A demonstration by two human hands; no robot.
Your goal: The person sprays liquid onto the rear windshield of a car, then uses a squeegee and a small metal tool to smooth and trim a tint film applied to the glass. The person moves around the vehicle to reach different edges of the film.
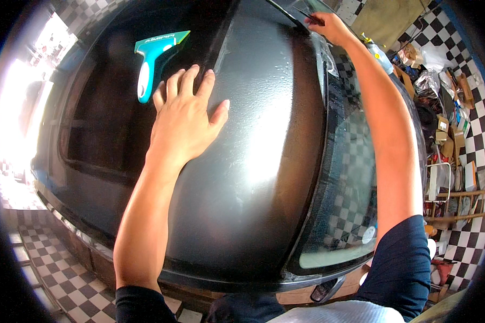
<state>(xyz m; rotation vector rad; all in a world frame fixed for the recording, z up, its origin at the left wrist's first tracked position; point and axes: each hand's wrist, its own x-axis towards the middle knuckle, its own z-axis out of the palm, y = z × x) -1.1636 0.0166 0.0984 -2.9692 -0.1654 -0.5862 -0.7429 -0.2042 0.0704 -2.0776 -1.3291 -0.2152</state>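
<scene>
My left hand (183,116) lies on the black car roof with its fingers spread. Just beyond its fingertips rests a teal-and-white squeegee (152,64) with a wide blade and white grip. Under and to the right of that hand, a glossy dark film (248,107) with droplets covers part of the roof (91,134). At the upper right, my right hand (328,28) grips a small, slim dark tool (313,19) at the top end of the film, by a dark strip along the windshield edge. The tool's exact kind is hard to make out.
The windshield (339,210) runs down the right side, above a wiper or mirror piece at the bottom. Beyond the car, boxes, bags and other clutter (442,107) lie on a checkered floor (471,242). A metal frame (437,168) stands among them. Bright light enters at the left.
</scene>
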